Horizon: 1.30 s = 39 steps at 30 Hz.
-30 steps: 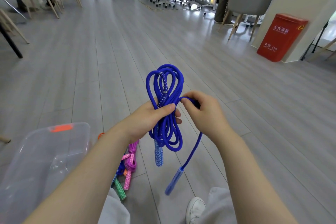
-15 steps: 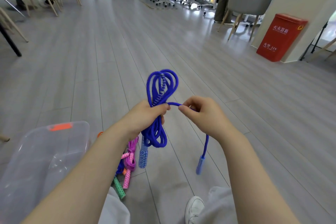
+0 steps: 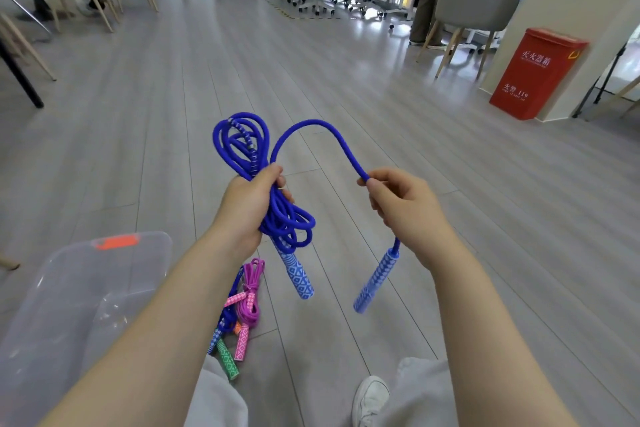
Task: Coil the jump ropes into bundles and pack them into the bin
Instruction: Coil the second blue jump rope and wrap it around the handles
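My left hand grips the middle of a coiled blue jump rope; its loops stand above the fist and hang below it. One patterned blue handle dangles under that hand. My right hand pinches the free end of the rope, which arches up between the two hands. The second blue handle hangs below my right wrist. A clear plastic bin with an orange latch stands on the floor at the lower left.
More jump ropes, pink, blue and green, lie in a heap on the grey wood floor beside the bin. My white shoe is at the bottom. A red box, chairs and a standing person are far off.
My right hand has pulled the free end of the rope out to the right, away from the bundle, forming a wide arch. The left hand keeps its grip on the coils.
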Each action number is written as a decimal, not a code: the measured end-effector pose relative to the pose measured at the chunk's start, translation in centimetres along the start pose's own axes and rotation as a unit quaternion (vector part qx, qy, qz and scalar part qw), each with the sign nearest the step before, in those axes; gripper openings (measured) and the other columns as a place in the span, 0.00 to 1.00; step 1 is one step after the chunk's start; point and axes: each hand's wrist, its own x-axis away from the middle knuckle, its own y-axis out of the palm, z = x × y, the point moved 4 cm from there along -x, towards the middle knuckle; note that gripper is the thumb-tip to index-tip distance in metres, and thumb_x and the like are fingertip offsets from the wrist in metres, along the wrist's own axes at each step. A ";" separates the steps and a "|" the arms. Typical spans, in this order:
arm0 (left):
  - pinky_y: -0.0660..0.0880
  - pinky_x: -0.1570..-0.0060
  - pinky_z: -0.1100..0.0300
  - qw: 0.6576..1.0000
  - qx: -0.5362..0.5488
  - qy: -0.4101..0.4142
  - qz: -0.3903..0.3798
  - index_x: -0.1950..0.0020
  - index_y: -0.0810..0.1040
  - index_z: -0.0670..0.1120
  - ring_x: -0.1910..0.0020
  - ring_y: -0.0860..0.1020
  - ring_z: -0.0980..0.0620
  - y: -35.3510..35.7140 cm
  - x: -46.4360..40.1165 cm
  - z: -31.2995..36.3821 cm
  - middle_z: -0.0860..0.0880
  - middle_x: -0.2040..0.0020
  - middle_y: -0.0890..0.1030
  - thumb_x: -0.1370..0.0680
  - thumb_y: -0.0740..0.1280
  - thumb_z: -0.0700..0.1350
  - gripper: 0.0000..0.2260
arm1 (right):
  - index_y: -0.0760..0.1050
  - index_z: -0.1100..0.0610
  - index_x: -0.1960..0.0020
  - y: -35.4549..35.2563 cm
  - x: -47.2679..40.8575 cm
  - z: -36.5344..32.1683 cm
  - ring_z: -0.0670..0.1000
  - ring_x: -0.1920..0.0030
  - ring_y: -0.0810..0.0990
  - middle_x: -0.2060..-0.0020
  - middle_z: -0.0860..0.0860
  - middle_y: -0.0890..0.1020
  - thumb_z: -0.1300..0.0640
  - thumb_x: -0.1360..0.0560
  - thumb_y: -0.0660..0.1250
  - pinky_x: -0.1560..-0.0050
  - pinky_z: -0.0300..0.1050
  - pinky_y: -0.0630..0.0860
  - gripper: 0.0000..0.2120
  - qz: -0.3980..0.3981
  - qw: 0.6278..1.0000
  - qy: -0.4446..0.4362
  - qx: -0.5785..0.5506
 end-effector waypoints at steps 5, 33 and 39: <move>0.76 0.59 0.53 0.996 -0.071 -0.014 -0.057 0.59 0.75 0.44 0.69 0.76 0.51 1.3 0.6 -0.9 0.49 0.68 0.76 0.20 0.64 0.43 0.08 | 0.81 0.49 0.49 1.5 0.2 -0.2 0.42 0.70 0.71 0.70 0.48 0.75 0.55 0.20 0.63 0.66 0.36 0.70 0.08 -0.035 0.999 -0.026 0.018; 0.76 0.62 0.56 0.993 -0.062 -0.011 -0.098 0.54 0.79 0.42 0.72 0.74 0.52 2.1 1.9 -0.1 0.49 0.71 0.72 0.20 0.63 0.43 0.08 | 0.79 0.61 0.47 0.4 1.0 0.8 0.49 0.66 0.74 0.67 0.51 0.79 0.61 0.19 0.61 0.60 0.43 0.75 0.09 -0.212 0.975 0.073 0.002; 0.75 0.59 0.56 0.980 -0.054 -0.005 -0.193 0.49 0.75 0.40 0.70 0.72 0.53 2.4 2.2 0.1 0.50 0.68 0.70 0.18 0.62 0.43 0.07 | 0.81 0.56 0.55 -1.2 -0.4 1.1 0.47 0.70 0.68 0.72 0.44 0.72 0.55 0.22 0.67 0.64 0.42 0.67 0.06 -0.018 0.998 0.034 -0.044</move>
